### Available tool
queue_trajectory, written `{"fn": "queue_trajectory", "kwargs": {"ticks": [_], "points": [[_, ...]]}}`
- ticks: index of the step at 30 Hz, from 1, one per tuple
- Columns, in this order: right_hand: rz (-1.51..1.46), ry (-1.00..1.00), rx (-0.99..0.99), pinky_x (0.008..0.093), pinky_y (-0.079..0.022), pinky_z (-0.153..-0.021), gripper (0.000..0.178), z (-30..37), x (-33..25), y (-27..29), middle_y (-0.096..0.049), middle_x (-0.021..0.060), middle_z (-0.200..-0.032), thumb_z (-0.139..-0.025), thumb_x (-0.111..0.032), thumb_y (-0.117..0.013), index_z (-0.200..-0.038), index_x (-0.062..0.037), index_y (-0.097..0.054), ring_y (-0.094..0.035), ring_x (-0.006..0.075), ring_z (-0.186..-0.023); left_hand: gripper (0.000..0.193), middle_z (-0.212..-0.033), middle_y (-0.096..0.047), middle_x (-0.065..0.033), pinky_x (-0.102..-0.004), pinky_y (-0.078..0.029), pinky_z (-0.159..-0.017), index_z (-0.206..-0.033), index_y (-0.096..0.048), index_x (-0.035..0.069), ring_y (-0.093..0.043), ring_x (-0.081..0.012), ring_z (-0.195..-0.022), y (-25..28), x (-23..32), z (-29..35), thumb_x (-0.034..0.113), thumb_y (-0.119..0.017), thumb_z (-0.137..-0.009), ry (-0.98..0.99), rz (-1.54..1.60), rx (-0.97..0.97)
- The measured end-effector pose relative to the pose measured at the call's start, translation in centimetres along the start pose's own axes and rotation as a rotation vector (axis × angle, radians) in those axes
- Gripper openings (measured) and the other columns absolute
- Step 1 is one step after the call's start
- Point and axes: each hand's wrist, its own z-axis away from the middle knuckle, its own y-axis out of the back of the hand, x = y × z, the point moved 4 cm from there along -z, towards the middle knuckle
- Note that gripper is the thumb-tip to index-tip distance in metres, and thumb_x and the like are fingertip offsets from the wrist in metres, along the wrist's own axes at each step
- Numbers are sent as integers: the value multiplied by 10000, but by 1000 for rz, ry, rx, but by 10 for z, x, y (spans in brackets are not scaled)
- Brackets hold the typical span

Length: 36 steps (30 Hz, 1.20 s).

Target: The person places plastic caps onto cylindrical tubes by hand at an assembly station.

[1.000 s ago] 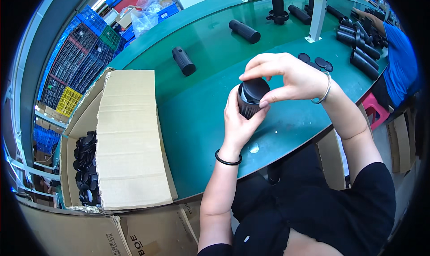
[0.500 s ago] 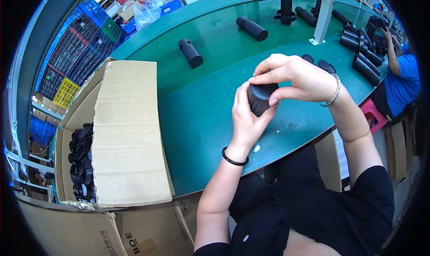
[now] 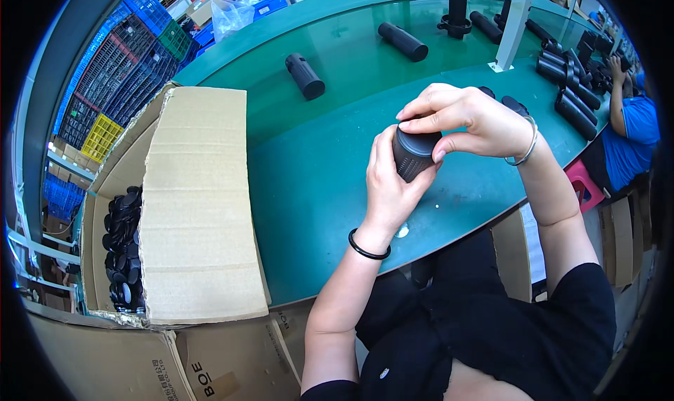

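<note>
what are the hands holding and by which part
A black cylinder: the left hand grips around its side, the right hand its top rim.

Near mid-frame, the black cap (image 3: 419, 143), tilted a second ago, now sits level atop the cylinder (image 3: 408, 165); at upper right, a co-worker's hand (image 3: 618, 69) has drawn back.

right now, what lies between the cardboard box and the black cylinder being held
The head view shows green tabletop beside the cardboard box, then the left grip around the black cylinder.
</note>
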Motion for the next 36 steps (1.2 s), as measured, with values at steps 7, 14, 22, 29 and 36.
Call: {"fn": "queue_trajectory", "kwargs": {"ticks": [7,14,22,29,36], "points": [[79,-25,-78,374,-472,-857,488,-5,-7,4,-607,138,-1124,-696,-252,-728,-1116,-15,-651,-561,292,-985,626,-1067,-582,-153,-342,-498,-786,-1204,-469,-3,-612,-256,-937,0,4,-1,168,-790,-694,-11,-15,10],[165,-6,-78,357,-486,-846,361,-8,-15,1,-605,129,-1100,-736,-136,-725,-1071,-16,-670,-561,272,-971,608,-1058,-581,-150,-343,-499,-780,-1186,-475,0,-612,-259,-926,1,0,1,167,-791,-693,-29,-24,12],[155,-4,-69,375,-466,-880,412,-6,-14,-6,-581,140,-1145,-738,-140,-715,-1126,-26,-639,-539,298,-1011,571,-1059,-578,-123,-319,-489,-790,-1176,-478,2,-595,-210,-931,2,1,2,225,-762,-733,30,34,11],[203,21,78,417,-439,-942,466,-1,-15,-35,-539,163,-1243,-795,-183,-665,-1222,-20,-572,-499,346,-1109,482,-996,-579,-92,-279,-463,-769,-1160,-500,-16,-558,-151,-901,12,-14,-1,327,-601,-838,171,489,-12],[185,14,457,374,-422,-971,353,4,-17,-58,-572,154,-1225,-934,-191,-528,-1223,8,-565,-545,303,-1101,448,-923,-589,-81,-264,-451,-737,-1105,-529,-38,-553,-139,-847,18,-11,-5,332,-547,-854,173,540,-5]]}}
